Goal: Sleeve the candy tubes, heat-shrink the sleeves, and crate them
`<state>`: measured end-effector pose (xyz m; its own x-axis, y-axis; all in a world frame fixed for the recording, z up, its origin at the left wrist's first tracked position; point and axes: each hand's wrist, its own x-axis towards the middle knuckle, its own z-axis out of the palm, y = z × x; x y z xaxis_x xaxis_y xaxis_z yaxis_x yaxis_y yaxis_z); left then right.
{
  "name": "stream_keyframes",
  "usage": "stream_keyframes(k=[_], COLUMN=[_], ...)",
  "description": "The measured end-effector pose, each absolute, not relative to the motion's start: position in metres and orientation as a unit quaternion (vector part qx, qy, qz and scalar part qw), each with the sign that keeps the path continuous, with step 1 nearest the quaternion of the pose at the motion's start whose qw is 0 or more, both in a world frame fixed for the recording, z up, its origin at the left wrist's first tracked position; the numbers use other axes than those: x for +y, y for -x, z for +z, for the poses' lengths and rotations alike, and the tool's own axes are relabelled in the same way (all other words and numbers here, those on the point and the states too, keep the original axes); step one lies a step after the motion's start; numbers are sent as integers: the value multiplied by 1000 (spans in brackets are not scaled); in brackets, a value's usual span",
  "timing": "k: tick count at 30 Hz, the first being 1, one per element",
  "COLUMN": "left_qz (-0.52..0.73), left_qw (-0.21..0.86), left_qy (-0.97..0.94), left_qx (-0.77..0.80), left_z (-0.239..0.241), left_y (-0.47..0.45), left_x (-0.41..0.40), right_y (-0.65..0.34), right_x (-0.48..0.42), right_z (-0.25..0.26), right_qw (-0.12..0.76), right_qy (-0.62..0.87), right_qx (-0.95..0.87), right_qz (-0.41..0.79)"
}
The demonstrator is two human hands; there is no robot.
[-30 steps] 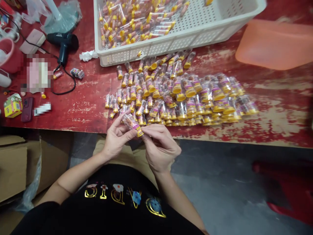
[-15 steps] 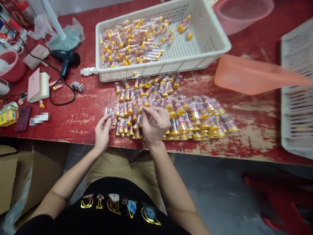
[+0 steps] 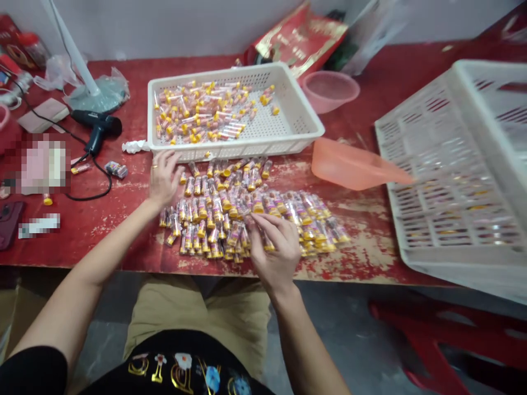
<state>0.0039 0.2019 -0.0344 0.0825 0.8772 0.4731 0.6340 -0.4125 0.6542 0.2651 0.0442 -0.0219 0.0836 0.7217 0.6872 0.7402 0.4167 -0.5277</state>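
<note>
Many small clear tubes with yellow caps and purple labels (image 3: 197, 211) lie in a wide heap along the front of the table. My left hand (image 3: 163, 178) is at the heap's far left corner, just before the tray, its fingers bent and apart beside a single tube (image 3: 183, 176). Over the middle of the heap, my right hand (image 3: 278, 249) is closed in a pinch of thumb and fingers. What lies between those fingertips is too small and blurred to make out. Behind the heap stands a white perforated tray (image 3: 288, 137) with many loose yellow-capped tubes in it.
An orange scoop (image 3: 354, 167) lies right of the heap, its handle towards a tilted white crate (image 3: 436, 258). A pink basin (image 3: 331, 90) stands behind. At left are a hair dryer (image 3: 96, 127), a lamp stand (image 3: 96, 99) and a phone (image 3: 9, 222). A red stool (image 3: 444, 334) is below.
My left hand has moved away from me, from the heap's near left side towards the tray's front. My right hand stays pinched over the heap. The view has shifted, showing more wall and the right crate.
</note>
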Motion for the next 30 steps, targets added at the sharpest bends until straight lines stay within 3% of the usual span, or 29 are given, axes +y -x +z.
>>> stream_keyframes(k=[6,14,22,26,30], left_qz=[261,221,169,169,190], left_qw=[133,98,22,10,-68], left_qy=[-779,-747,-801,-780,-790], left_qx=[554,620,574,603,579], left_z=[-42,-54,-59,-63,-80], left_y=[-33,-52,-29,-27,8], left_x=[308,342,404,394,331], right_y=[-290,-312,-307,-298,-281], right_x=[37,14,22,27,30], right_z=[-15,-33,-22,-26,-24], right_qw=[495,452,428,443,464], right_qy=[533,552,526,530,526], right_qx=[-686,-701,-733,-720,-711], right_qz=[-26,-12,-47,-62,-45])
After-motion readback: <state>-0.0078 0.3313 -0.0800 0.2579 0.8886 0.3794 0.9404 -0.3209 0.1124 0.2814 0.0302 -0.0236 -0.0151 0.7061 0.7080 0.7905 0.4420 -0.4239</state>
